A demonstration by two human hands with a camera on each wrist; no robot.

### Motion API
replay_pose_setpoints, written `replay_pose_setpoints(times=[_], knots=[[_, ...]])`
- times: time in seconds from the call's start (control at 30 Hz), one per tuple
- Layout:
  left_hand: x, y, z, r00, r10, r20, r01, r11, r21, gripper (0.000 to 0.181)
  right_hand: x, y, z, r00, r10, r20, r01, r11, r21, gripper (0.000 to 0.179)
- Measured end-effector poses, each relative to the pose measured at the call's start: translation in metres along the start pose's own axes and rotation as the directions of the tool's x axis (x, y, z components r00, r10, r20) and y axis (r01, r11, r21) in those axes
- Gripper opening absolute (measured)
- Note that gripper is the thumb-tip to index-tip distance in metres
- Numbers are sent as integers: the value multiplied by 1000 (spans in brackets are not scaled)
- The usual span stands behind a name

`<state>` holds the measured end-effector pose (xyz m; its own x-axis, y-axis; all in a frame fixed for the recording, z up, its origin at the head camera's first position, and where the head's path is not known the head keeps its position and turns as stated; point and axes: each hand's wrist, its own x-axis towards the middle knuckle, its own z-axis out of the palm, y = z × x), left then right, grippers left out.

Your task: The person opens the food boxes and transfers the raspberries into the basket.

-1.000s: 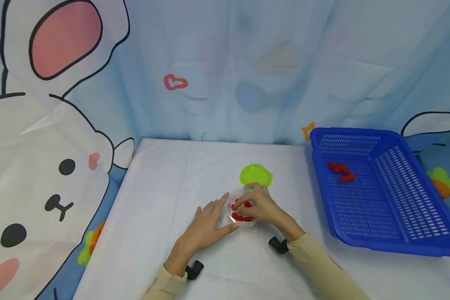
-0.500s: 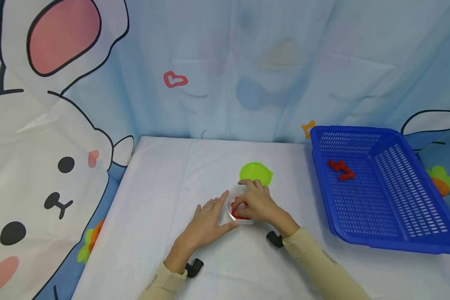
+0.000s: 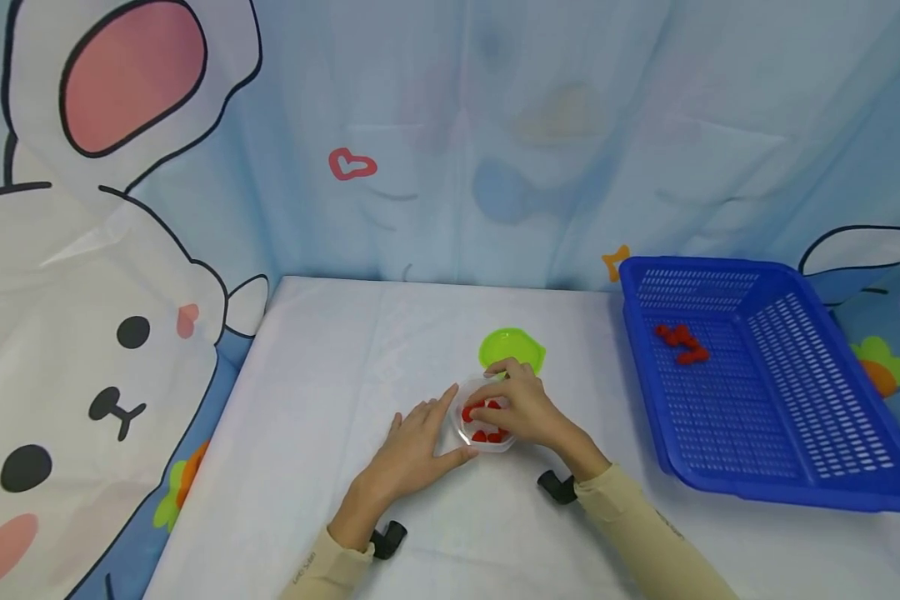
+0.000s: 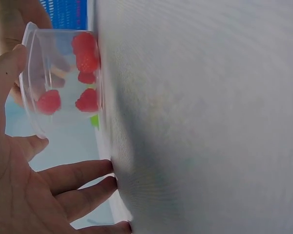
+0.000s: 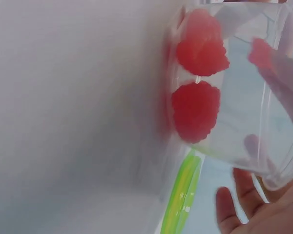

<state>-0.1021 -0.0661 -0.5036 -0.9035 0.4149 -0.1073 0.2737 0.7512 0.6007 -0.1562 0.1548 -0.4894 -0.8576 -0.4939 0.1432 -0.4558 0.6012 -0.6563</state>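
My sleeves (image 3: 645, 535) are beige with dark lettering (image 3: 304, 568). I see red berries (image 4: 87, 100), my clear cup (image 4: 63, 44), a lime-green lid (image 3: 512, 348), a grid-patterned blue basket (image 3: 742, 417), white cloth (image 3: 330, 375), and a pale-blue curtain (image 3: 420, 83) printed with a black-outlined white rabbit (image 3: 82, 283) and a red heart (image 3: 336, 164).

A pale-blue curtain (image 3: 427, 83) printed with a cartoon rabbit (image 3: 75, 283), red heart (image 3: 356, 172) and orange star (image 3: 612, 259) hangs behind a white table (image 3: 330, 375).

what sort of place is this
Probably a small indoor tabletop setup, perhaps a play or filming corner: a white table stands before a blue curtain printed with cartoon animals, with a clear tub between the person's hands. The wider room is not visible.
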Motion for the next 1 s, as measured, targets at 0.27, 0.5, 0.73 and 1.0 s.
replay_pose_setpoints(times=[0.27, 0.5, 0.73, 1.0], knots=[[0, 1, 0, 1000, 1, -1, -1, 1000, -10, 94, -5, 8, -6, 993, 23, -118, -15, 997, 72, 13], [0, 1, -1, 1000, -1, -1, 1, 1000, -9, 94, -6, 6, -19, 993, 60, -103, -42, 985, 169, 14], [0, 2, -1, 1000, -5, -4, 5, 1000, -10, 94, -9, -1, -40, 989, 88, -118, -66, 983, 173, 15], [0, 1, 0, 1000, -12, -6, 12, 1000, -15, 93, -15, -18, -92, 973, 49, -227, -28, 995, 94, 14]])
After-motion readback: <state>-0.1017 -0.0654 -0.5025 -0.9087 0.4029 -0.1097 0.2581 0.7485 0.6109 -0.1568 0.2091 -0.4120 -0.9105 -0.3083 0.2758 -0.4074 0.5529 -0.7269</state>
